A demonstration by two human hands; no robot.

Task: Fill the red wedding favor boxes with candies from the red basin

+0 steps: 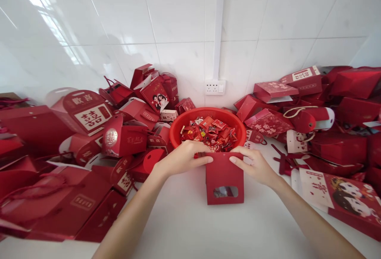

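Observation:
A dark red paper box [224, 175] stands upright on the white table, with an oval window low in its front that shows something pale inside. My left hand [186, 157] pinches the left end of the box's top edge between thumb and fingers. At the right end of that same edge, my right hand [253, 163] has a similar pinch. Just behind the box sits a red plastic basket [175, 126] holding many small red wrapped sweets [212, 132]. The box and my left hand cover part of the basket's front.
Piles of red gift boxes [125, 138] line the left side, with more red boxes [336, 147] on the right. A flat printed box [351, 199] lies at the right front. Behind rises a white tiled wall with a socket [214, 87]; the white table [190, 227] extends in front.

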